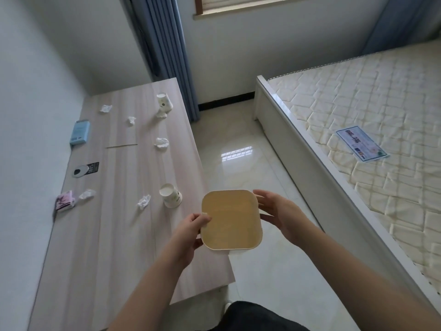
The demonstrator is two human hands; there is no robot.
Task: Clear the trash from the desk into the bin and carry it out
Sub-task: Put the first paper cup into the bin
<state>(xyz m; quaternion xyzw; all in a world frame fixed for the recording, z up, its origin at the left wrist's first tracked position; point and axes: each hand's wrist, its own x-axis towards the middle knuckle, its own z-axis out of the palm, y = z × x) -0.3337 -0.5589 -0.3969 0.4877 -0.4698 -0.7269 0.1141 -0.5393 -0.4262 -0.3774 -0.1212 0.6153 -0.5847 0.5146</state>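
Tan, square, round-cornered bin point(231, 219) hangs above the desk point(124, 235) edge, gripped by left hand point(191, 229) fingers, right hand point(278, 212) fingers spread.

A bedroom in a home. At three o'clock, a bare quilted mattress point(372, 130) sits on a white bed frame point(284, 130), a printed sheet point(361, 143) lying on it. At nine o'clock runs a pale wood-grain desk point(114, 235) pushed against the white wall, strewn with crumpled tissues point(161, 143) and paper cups point(170, 196). Up at twelve o'clock, blue curtains point(164, 44) hang beside a window sill point(250, 8). Glossy cream floor tiles point(250, 168) fill the gap between desk and bed.
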